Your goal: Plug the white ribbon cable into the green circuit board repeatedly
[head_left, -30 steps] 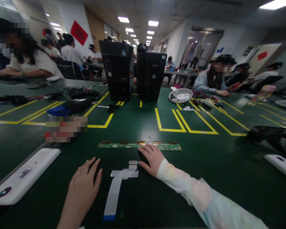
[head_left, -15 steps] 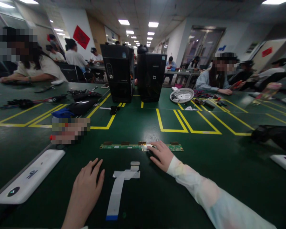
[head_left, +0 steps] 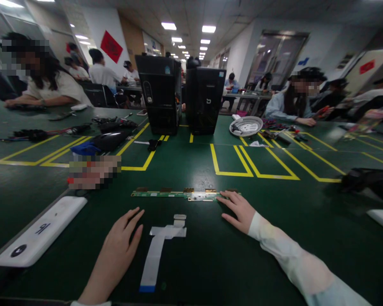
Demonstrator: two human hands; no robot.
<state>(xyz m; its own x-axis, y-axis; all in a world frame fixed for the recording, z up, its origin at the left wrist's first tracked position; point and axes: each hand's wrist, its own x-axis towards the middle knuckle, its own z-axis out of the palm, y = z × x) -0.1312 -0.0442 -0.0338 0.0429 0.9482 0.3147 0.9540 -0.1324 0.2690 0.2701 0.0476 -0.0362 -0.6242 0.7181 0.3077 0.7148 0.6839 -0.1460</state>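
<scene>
A long, narrow green circuit board (head_left: 175, 194) lies across the dark green table. My right hand (head_left: 239, 210) is at the board's right end, fingers spread, with fingertips on or just over it; nothing is gripped. My left hand (head_left: 121, 242) rests near the table surface at the lower left, fingers apart and holding nothing. Between the hands, nearer to my left one, lies a white flat ribbon cable (head_left: 153, 259) with a blue end and a small connector at its top.
Two black computer towers (head_left: 159, 95) (head_left: 204, 100) stand at the back. A white oval basket (head_left: 246, 126) sits right of them. White devices (head_left: 41, 231) lie at both sides. Cables and a dark bag (head_left: 110, 140) are at the back left. People sit beyond.
My right hand has moved right along the board, uncovering its middle. My left hand has stayed nearly in place, and the view has shifted slightly.
</scene>
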